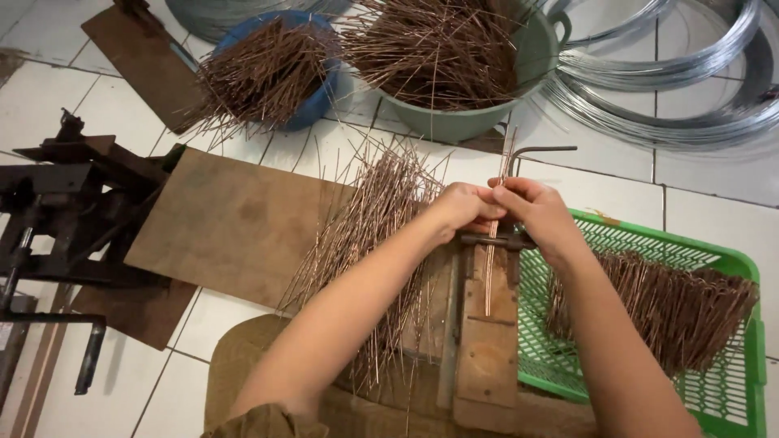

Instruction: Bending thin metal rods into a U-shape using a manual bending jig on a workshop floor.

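1. Take the wooden bending jig as the landmark: it lies nearest the person, running away from them, with a metal crossbar at its far end.
2. A small bundle of copper-coloured wire rods lies along the jig's centre line and passes over the crossbar, its far ends sticking out beyond both hands.
3. The left hand sits at the crossbar's left side, fingers closed in a pinch on the rods; the right hand mirrors it on the right, also pinched shut on the same bundle. To do this well, I judge the rods should be kept flat and side by side, ends level, and pressed tight against the crossbar so none rides over another.
4. Left of the jig, a loose heap of straight rods fans over a brown board; keep it within easy reach.
5. Right of the jig, a green plastic basket holds a stack of bent wire pieces.
6. Just beyond the jig lies an angled metal lever.
7. Farther off stand a blue basin and a green basin, both full of rods, with coils of silver wire to their right.
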